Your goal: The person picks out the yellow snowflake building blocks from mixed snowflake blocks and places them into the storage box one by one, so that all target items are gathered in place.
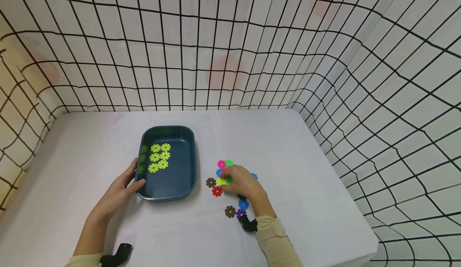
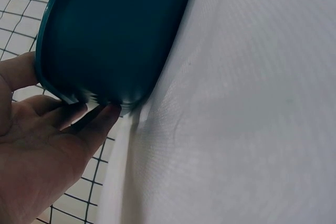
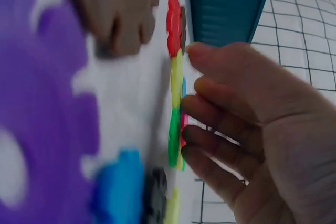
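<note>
A dark teal tray (image 1: 180, 179) stands on the white cloth. Several yellow-green, flower-shaped notched discs (image 1: 155, 157) lie flat at its left. My left hand (image 1: 114, 194) grips the tray's left side, thumb over the rim; in the left wrist view its fingers (image 2: 100, 121) touch the outer wall. Over a loose cluster of coloured discs, my right hand (image 1: 246, 183) has its thumb and fingers spread around a yellow disc (image 1: 221, 181), beside a green one. The right wrist view shows the fingertips at that yellow disc (image 3: 177, 80), with no pinch visible. The hand partly hides the cluster.
Around the right hand lie a red disc (image 1: 217, 191), a brown disc (image 1: 211, 182), a pink disc (image 1: 221, 164) and a blue disc (image 1: 243, 204). Nearer are another brown disc (image 1: 230, 211) and a purple disc (image 1: 240, 213). Black grid netting (image 1: 223, 55) surrounds the table.
</note>
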Available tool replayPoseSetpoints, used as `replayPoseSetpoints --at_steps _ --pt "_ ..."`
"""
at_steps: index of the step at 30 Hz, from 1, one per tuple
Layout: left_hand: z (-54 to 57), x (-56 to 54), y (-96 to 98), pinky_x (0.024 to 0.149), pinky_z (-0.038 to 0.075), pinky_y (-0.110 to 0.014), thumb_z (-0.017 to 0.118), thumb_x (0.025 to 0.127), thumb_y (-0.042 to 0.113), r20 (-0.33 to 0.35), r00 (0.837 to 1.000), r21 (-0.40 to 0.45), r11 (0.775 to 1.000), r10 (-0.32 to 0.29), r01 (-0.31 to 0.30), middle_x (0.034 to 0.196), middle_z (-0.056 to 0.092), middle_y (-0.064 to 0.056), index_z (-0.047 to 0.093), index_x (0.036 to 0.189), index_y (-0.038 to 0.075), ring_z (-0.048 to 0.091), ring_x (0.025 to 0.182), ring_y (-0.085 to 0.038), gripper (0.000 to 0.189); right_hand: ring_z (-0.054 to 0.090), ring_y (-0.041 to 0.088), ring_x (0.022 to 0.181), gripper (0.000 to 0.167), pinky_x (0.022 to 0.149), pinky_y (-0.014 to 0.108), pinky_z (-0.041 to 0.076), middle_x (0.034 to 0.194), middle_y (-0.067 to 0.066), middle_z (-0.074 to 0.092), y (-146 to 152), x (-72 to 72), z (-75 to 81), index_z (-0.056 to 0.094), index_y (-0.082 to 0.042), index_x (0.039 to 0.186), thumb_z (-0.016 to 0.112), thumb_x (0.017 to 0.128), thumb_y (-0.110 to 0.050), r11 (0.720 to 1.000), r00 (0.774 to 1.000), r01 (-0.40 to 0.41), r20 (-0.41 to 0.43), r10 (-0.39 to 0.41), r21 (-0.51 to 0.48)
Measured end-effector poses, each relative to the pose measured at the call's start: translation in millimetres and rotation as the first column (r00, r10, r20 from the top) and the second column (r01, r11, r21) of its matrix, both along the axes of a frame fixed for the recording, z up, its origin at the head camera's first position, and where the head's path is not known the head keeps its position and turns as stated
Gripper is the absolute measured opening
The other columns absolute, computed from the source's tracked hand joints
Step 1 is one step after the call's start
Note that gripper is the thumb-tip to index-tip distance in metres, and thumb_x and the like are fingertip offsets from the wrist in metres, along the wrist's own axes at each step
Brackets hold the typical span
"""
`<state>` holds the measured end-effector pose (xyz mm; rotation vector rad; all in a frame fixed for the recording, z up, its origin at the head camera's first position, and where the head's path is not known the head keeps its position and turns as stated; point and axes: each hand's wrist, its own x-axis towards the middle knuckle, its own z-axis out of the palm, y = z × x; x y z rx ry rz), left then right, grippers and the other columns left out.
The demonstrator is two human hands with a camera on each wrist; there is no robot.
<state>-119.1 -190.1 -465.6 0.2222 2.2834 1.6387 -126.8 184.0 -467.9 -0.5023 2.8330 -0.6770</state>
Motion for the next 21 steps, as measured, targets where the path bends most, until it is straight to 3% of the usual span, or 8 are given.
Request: replayPoseSetpoints --at_steps 13,21 --pt "1.2 -1.7 0.1 0.116 0.011 -0.066 0.055 0.099 0.02 0.002 1.0 -0.002 1.0 -0.001 0.001 0.164 -0.008 -0.012 -0.003 0.157 0.014 -0.006 0.15 -0.044 0.082 0.062 0.018 0.104 0.031 0.094 0.036 0.053 0.108 0.0 0.071 5 2.8 -17.2 0.073 -0.014 0.106 0.078 0.082 -0.033 1.0 0.993 -0.025 -0.114 0.023 -0.018" --pt "-0.7 -1.9 -0.1 0.116 0.01 -0.066 0.055 0.099 0.02 0.008 1.0 0.009 1.0 0.002 -0.003 0.164 -0.008 -0.01 -0.003 0.157 0.015 -0.007 0.15 -0.042 0.082 0.063 0.019 0.104 0.032 0.094 0.038 0.053 0.109 0.001 0.071 7 0.8 -20.4 0.073 -0.013 0.108 0.078 0.082 -0.031 0.998 0.994 -0.019 -0.104 0.013 -0.058"
